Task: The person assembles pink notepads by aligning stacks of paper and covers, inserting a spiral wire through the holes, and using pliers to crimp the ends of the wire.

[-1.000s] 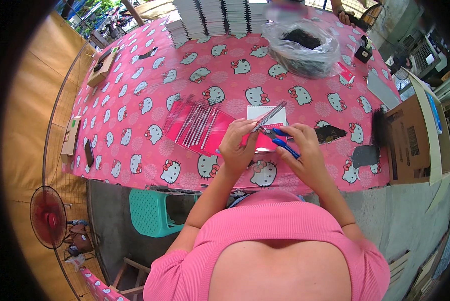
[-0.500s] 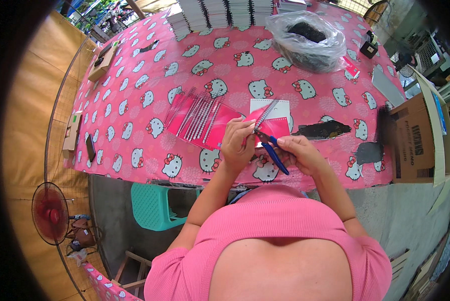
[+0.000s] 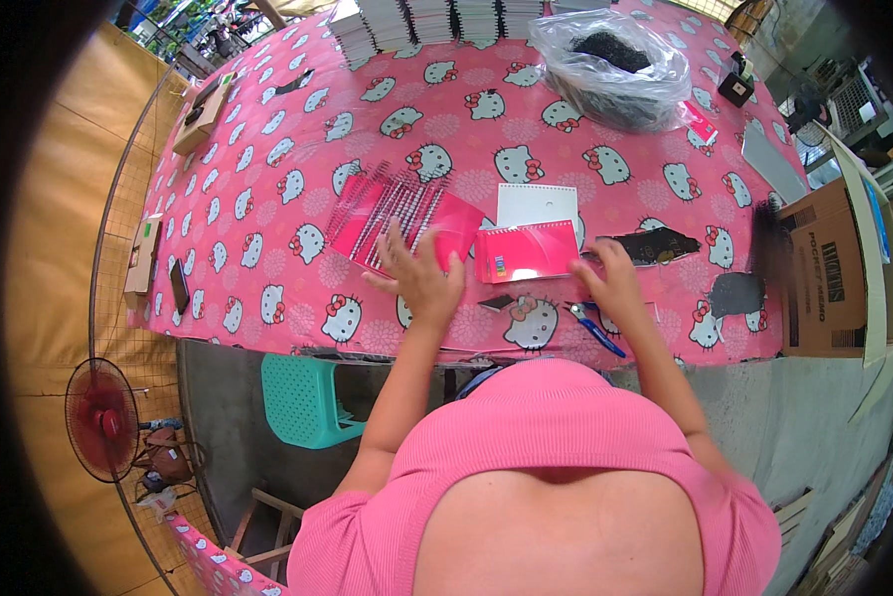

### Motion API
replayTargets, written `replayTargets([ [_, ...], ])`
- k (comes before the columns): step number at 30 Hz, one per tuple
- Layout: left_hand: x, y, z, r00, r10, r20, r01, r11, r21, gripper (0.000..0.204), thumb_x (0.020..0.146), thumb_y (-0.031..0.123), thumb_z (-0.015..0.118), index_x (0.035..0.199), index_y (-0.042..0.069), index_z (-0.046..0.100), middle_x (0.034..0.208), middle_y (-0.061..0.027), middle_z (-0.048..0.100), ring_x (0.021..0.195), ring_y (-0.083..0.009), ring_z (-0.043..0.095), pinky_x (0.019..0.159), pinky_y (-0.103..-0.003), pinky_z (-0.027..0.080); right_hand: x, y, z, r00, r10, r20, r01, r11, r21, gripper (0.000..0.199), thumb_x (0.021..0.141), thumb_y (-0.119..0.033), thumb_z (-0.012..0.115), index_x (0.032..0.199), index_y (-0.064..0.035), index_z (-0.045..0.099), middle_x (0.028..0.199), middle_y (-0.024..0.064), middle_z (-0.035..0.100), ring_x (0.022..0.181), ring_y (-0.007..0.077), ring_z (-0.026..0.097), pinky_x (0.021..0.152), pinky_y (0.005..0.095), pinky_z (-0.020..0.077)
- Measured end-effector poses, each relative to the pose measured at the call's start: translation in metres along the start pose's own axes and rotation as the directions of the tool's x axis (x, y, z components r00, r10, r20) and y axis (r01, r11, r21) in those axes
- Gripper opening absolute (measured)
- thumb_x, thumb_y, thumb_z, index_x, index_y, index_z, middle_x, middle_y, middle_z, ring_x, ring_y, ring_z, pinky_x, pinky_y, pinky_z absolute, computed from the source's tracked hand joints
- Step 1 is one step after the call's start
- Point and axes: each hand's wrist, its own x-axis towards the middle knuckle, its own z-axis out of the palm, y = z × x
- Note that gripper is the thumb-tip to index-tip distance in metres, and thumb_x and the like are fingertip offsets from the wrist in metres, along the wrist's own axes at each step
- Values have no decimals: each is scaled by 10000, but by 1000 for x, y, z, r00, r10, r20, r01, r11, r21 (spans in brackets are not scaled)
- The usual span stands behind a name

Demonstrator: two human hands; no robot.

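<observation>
My left hand [image 3: 421,278] is open, its fingers spread over the near edge of several overlapping pink spiral notebooks [image 3: 456,226]. Whether it touches them I cannot tell. My right hand [image 3: 613,283] is open too, with bent fingers by the right edge of a pink-covered notepad [image 3: 541,250]; contact there is unclear. Small holes run along that notepad's top edge. Behind it lies a white punched pad [image 3: 536,202], partly covered. Blue-handled cutting pliers [image 3: 601,332] rest on the table just below my right hand, held by neither hand.
A clear plastic bag of black coils [image 3: 615,74] sits at the far right, beside tall stacks of spiral notebooks [image 3: 431,22]. Dark bare patches [image 3: 655,246] show in the pink tablecloth. An open cardboard box [image 3: 829,268] stands at the right edge, a green stool [image 3: 302,402] below the left.
The pliers have left my right hand and lie on the table. My left hand has let go of the spiral notebook and moved left over the others. The notepad now lies flat.
</observation>
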Motion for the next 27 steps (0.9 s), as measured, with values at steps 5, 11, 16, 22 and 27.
replayTargets([
  [5,4,-3,17,985,-23,173,21,1000,13,428,732,303,677,1130,222,542,1487,-137,147,1370,-406,101,919,-790,34,37,-2,33,984,160,-83,-145,977,159,530,713,-303,751,1066,40,555,1014,218,586,944,352,565,829,404,443],
  [11,8,-15,8,979,-60,195,44,995,87,418,736,254,699,1126,224,553,1491,-141,132,1376,-398,91,902,-803,60,39,16,5,939,341,-44,-338,939,64,508,673,-255,779,1020,32,545,989,218,606,929,353,594,804,392,461],
  [16,15,13,-3,988,-44,148,58,994,-93,444,742,280,698,1151,206,542,1487,-160,135,1377,-400,89,921,-782,53,46,13,12,964,245,-99,-237,968,85,415,688,-169,766,991,3,540,835,158,655,798,267,647,725,362,492],
  [22,11,35,-4,994,-24,105,70,887,-457,570,751,198,696,1271,172,464,1458,-201,165,1369,-404,113,1025,-654,91,44,-15,15,980,-16,-199,-13,990,-142,306,717,-124,740,885,3,517,786,130,626,743,257,622,686,337,484],
  [27,2,53,-13,993,86,77,17,553,-833,702,736,9,659,1361,163,378,1424,-249,193,1331,-411,222,1063,-456,257,29,-37,3,982,184,36,-183,905,385,259,724,-21,718,864,-29,501,822,63,585,802,176,579,745,291,457],
])
